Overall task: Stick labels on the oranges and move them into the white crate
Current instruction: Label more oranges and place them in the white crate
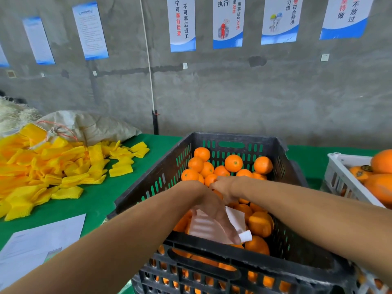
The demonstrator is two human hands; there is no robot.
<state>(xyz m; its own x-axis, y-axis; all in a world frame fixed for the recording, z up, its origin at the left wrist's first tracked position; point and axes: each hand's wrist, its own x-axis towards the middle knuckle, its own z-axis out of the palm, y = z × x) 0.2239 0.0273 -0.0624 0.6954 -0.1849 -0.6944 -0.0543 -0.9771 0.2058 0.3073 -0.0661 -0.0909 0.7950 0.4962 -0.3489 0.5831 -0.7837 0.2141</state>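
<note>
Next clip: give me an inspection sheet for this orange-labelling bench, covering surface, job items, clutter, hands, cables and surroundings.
Surface: green table cover, largely covered with items.
Job's things: black crate full of oranges; white crate at the right edge, already holding some oranges; label sheet over the black crate.
Clutter: pile of yellow foam nets, tied sack, printed paper at near left.
Hands: left hand holds the label sheet, with a white cap on one fingertip; right hand reaches down among the oranges, grip cannot be told.
Cables: white cord running down the wall.
Surroundings: grey concrete wall with posters.
</note>
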